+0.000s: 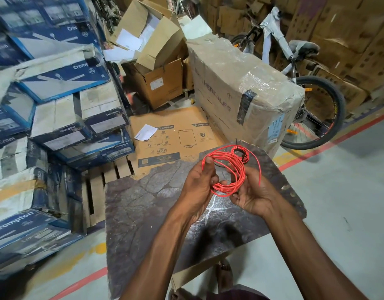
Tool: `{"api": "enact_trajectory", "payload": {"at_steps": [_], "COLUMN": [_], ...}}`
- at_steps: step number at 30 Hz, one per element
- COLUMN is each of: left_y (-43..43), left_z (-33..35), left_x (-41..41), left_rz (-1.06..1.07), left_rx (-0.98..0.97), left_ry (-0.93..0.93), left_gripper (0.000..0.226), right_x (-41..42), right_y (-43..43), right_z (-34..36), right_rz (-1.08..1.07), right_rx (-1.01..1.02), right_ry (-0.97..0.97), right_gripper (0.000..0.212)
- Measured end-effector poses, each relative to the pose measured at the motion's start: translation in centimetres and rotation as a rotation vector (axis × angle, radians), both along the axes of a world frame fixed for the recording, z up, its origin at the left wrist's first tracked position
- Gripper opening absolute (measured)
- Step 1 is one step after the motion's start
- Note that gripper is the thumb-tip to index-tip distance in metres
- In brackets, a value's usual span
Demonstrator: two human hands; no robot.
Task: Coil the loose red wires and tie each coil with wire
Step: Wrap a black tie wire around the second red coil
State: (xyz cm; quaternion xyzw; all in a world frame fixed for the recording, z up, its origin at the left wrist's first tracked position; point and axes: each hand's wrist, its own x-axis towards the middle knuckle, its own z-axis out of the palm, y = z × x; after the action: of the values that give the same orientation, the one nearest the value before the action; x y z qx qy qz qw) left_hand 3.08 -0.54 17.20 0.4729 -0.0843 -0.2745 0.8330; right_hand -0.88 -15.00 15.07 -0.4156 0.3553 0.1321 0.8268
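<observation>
left hand grip: curled round red wire coil | right hand grip: pinching coil

One wide-angle camera rides on the person's head, facing forward and steeply down; the left hand and right hand sit close below it at centre over the tabletop, with stacked boxes and a bicycle farther off.
</observation>
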Motion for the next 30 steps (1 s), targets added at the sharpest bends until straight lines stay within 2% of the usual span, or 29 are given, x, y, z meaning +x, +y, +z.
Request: {"api": "enact_trajectory", "payload": {"at_steps": [3, 4, 8, 13, 16, 18, 22, 25, 30], "left_y": [0.2, 0.3, 0.7, 1.4, 1.5, 1.6, 1.7, 1.9, 2.3], "left_z": [-0.2, -0.3, 0.0, 0.5, 0.6, 0.7, 0.8, 1.1, 1.8], "left_x": [0.2, 0.3, 0.3, 0.1, 0.0, -0.2, -0.6, -0.8, -1.1], "left_rz": [0.067, 0.094, 0.136, 0.132, 0.152, 0.148, 0.122, 0.102, 0.08], "left_rx": [0.115, 0.167, 0.284, 0.271, 0.234, 0.213, 0.209, 0.224, 0.26], "left_ry": [-0.002, -0.009, -0.043, -0.038, 0.049, 0.116, 0.166, 0.191, 0.183], "left_gripper": [0.059, 0.058, 0.037, 0.016, 0.022, 0.028, 0.018, 0.022, 0.023], "right_x": [0.0, -0.1, -0.5, -0.7, -0.7, -0.6, -0.6, -0.6, -0.6], "right_y": [0.4, 0.4, 0.4, 0.9, 1.2, 1.1, 0.7, 0.8, 0.7], "right_z": [-0.2, -0.2, 0.2, -0.1, 0.1, 0.3, 1.0, 1.9, 2.8], "right_rz": [0.027, 0.041, 0.114, 0.14, 0.068, 0.01, -0.073, -0.093, -0.095], "right_rx": [-0.023, -0.028, -0.076, -0.298, -0.391, -0.338, -0.2, -0.117, -0.1], "right_ry": [-0.016, -0.022, -0.059, -0.153, -0.306, -0.378, -0.477, -0.529, -0.56], "right_gripper": [0.018, 0.018, 0.034, 0.025, 0.025, 0.021, 0.018, 0.015, 0.017]}}
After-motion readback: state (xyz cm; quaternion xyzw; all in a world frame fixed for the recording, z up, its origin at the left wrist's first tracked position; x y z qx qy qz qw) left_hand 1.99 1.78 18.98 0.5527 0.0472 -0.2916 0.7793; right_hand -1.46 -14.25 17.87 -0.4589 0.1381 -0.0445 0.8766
